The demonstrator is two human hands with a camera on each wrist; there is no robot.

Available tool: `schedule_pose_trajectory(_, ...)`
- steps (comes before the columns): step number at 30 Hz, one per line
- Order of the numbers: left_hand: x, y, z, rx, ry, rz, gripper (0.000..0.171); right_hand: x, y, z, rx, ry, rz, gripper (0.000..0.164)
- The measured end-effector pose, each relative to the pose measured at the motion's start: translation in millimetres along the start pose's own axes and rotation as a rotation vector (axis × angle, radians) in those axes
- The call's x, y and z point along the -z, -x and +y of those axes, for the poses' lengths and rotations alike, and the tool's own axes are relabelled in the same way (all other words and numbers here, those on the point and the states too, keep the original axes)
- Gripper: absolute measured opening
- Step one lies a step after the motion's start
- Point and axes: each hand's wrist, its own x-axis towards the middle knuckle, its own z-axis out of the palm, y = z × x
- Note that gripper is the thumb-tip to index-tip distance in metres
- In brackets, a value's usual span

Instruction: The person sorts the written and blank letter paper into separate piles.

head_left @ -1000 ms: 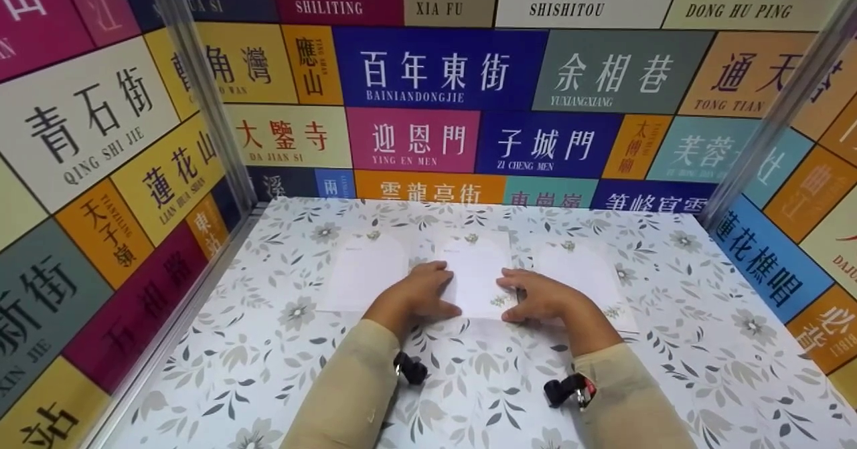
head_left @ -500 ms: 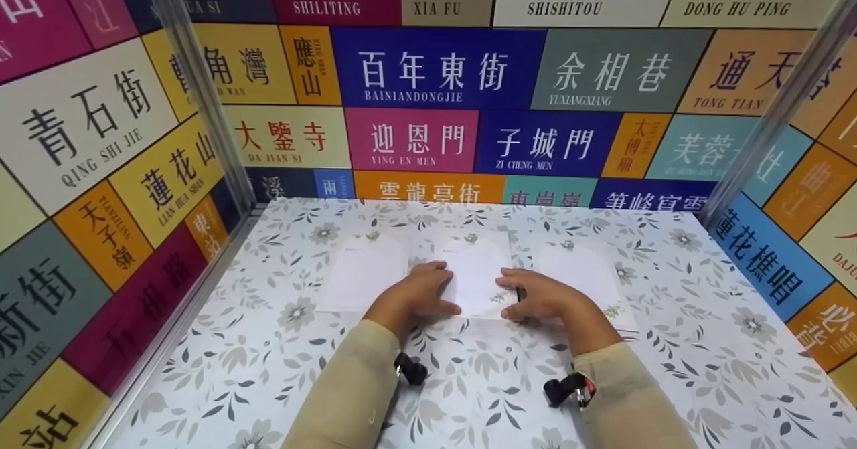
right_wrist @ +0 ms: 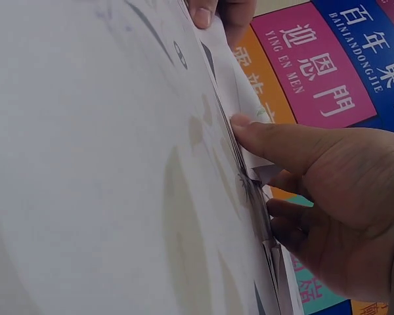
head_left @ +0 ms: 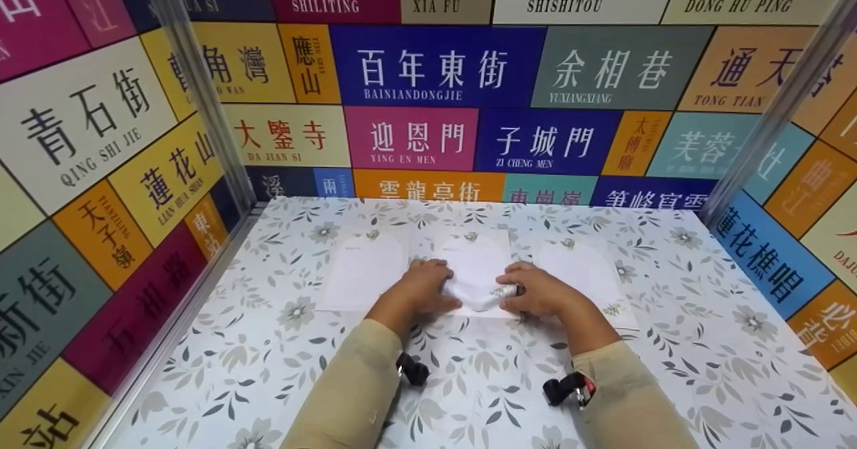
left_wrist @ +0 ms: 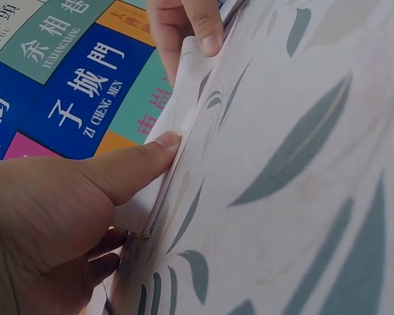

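Three sheets of printed writing paper lie in a row in the head view. My left hand (head_left: 422, 288) and right hand (head_left: 539, 291) grip the sides of the middle sheet (head_left: 474, 256) near its front corners. Its front part bows upward between them, while the far part lies flat. In the left wrist view the left thumb presses on the paper (left_wrist: 132, 213) close to its raised edge, fingers partly hidden beneath. The right wrist view has the right thumb on the same lifted paper (right_wrist: 231, 82), with fingers curled below it.
The left sheet (head_left: 365, 278) and right sheet (head_left: 581, 272) lie flat either side of the hands. A floral cloth (head_left: 482, 395) covers the table. Behind the far edge rises a wall of coloured name panels (head_left: 438, 67), with metal posts (head_left: 201, 94) at the corners.
The front of the middle sheet, flat in the earlier frames, is now raised and curved away from me. Both hands' fingers have shifted slightly at its corners, while the arms stay in place.
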Motion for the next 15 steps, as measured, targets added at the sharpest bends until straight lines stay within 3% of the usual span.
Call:
schedule_pose_trajectory(7, 0.3, 0.4, 2.0, 0.018, 0.034, 0.029, 0.065, -1.7, -0.8, -3.0, -0.086, -0.016, 0.071, 0.049)
schedule_pose_trajectory(11, 0.1, 0.9, 2.0, 0.021, 0.064, 0.038, 0.065, -1.2, -1.3, -2.9, -0.067, 0.005, 0.079, 0.049)
schedule_pose_trajectory(15, 0.8, 1.4, 1.1, -0.037, 0.028, 0.062, 0.065, 0.8, -0.1, -2.5, -0.038, 0.004, 0.087, 0.050)
